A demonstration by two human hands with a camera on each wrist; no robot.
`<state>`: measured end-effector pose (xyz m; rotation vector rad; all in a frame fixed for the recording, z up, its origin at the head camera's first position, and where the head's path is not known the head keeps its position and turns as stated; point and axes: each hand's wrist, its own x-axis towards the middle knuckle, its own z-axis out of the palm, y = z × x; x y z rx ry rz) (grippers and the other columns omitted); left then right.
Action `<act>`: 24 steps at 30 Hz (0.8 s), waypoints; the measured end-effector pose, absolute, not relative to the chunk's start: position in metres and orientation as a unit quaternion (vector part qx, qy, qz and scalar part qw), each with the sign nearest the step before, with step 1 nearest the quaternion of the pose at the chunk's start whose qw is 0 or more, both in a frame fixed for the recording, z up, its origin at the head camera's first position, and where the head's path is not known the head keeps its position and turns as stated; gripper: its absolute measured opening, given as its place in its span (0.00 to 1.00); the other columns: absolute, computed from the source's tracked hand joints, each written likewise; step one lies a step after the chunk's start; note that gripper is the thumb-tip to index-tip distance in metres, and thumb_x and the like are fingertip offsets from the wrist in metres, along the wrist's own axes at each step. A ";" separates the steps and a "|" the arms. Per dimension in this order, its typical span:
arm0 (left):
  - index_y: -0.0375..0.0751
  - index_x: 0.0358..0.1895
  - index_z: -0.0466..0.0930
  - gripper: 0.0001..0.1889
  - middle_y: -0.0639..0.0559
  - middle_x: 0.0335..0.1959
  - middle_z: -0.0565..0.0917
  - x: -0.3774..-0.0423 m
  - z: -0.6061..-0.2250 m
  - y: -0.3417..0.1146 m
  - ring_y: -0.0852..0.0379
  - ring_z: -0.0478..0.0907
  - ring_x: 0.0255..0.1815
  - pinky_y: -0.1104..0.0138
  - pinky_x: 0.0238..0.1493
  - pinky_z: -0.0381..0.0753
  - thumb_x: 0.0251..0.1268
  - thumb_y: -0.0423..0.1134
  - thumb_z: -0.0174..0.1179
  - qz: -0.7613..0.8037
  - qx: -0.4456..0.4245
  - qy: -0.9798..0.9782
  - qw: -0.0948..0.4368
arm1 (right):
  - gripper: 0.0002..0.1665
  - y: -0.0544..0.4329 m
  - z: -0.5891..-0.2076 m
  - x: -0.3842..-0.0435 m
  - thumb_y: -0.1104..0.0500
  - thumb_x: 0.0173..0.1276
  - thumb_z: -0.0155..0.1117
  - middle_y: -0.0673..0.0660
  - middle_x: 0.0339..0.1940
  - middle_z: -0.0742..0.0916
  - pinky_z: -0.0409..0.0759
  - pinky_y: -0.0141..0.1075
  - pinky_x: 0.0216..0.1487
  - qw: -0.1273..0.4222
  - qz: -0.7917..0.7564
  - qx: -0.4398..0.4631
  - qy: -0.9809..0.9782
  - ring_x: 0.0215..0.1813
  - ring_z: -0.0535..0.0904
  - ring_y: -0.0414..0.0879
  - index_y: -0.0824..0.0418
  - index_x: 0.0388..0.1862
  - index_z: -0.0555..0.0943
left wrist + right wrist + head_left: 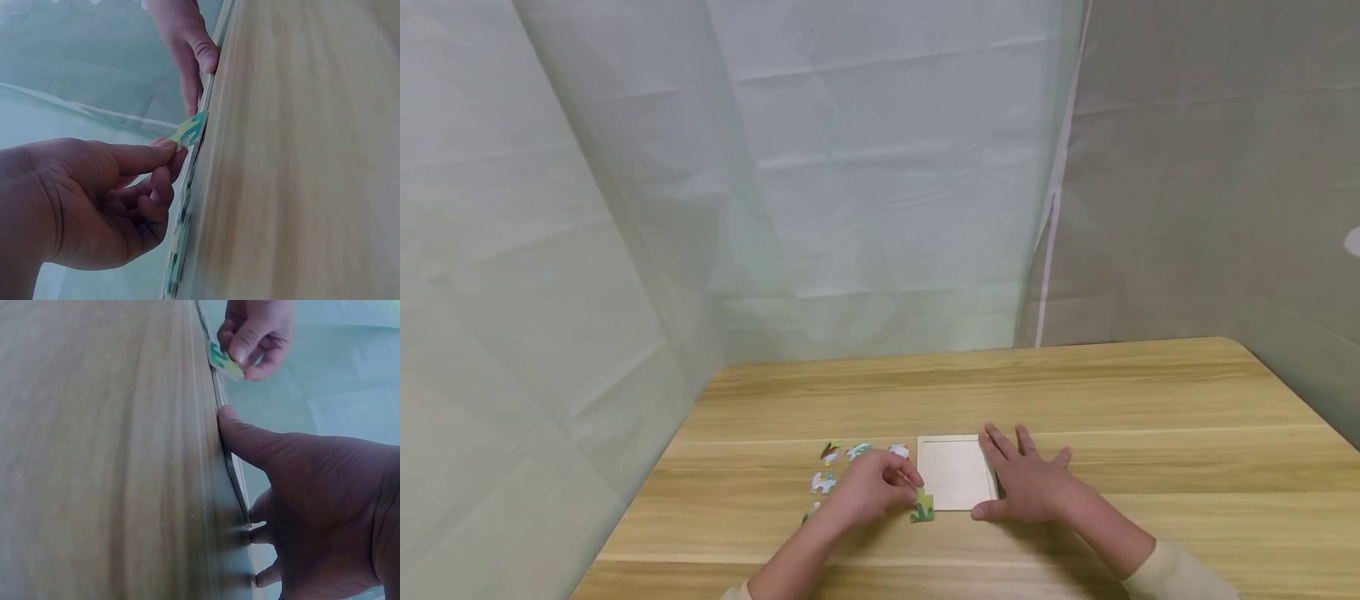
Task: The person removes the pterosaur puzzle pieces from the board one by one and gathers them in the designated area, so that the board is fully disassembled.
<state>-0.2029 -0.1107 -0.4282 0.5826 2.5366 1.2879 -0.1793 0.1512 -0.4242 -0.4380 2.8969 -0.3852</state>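
Note:
Between thumb and fingers, my left hand (871, 490) pinches a green jigsaw puzzle piece (922, 506) at the near left corner of a pale wooden puzzle tray (957, 475). In the left wrist view the piece (191, 130) shows a darker green pattern and is tilted, its lower edge close to the table. My right hand (1028, 482) rests with spread fingers along the tray's right edge, thumb at the near right corner. In the right wrist view those fingers (265, 534) reach down beside the tray. The tray's visible floor is bare wood.
Several loose puzzle pieces lie left of the tray, among them a white-and-blue one (823, 482) and one with red (899, 451). My left hand partly covers that area. The wooden table (1150, 417) meets pale sheeting (880, 208) behind it.

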 end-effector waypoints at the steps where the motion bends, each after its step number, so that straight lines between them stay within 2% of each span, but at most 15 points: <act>1: 0.45 0.32 0.87 0.07 0.58 0.27 0.83 -0.202 -0.428 -0.113 0.60 0.78 0.31 0.68 0.31 0.74 0.56 0.28 0.72 0.437 0.201 0.869 0.118 | 0.67 0.151 -0.424 -0.179 0.25 0.56 0.67 0.61 0.82 0.57 0.46 0.88 0.48 0.093 -0.131 -0.149 0.976 0.78 0.48 0.75 0.64 0.81 0.55; 8: 0.43 0.32 0.86 0.08 0.56 0.26 0.84 -0.196 -0.429 -0.126 0.62 0.78 0.30 0.69 0.30 0.73 0.54 0.26 0.71 0.433 0.214 0.869 0.110 | 0.67 0.154 -0.424 -0.178 0.26 0.57 0.67 0.61 0.83 0.57 0.46 0.88 0.48 0.092 -0.135 -0.156 0.974 0.78 0.47 0.74 0.64 0.81 0.55; 17: 0.42 0.33 0.86 0.08 0.59 0.26 0.82 -0.195 -0.430 -0.129 0.64 0.76 0.29 0.69 0.33 0.76 0.53 0.25 0.71 0.418 0.238 0.872 0.096 | 0.67 0.158 -0.427 -0.179 0.26 0.57 0.67 0.61 0.82 0.57 0.45 0.88 0.47 0.085 -0.142 -0.159 0.973 0.78 0.48 0.75 0.64 0.81 0.55; 20: 0.42 0.33 0.86 0.08 0.60 0.27 0.81 -0.195 -0.429 -0.129 0.63 0.75 0.30 0.69 0.33 0.75 0.53 0.26 0.71 0.407 0.242 0.877 0.083 | 0.67 0.158 -0.426 -0.178 0.25 0.57 0.67 0.62 0.82 0.58 0.45 0.88 0.47 0.082 -0.152 -0.157 0.972 0.77 0.47 0.75 0.64 0.81 0.55; 24: 0.44 0.36 0.86 0.05 0.61 0.28 0.81 -0.195 -0.425 -0.128 0.63 0.75 0.30 0.69 0.33 0.75 0.58 0.31 0.70 0.388 0.243 0.886 0.066 | 0.64 0.158 -0.424 -0.179 0.26 0.59 0.65 0.63 0.82 0.58 0.45 0.88 0.48 0.070 -0.170 -0.150 0.971 0.77 0.47 0.76 0.62 0.81 0.55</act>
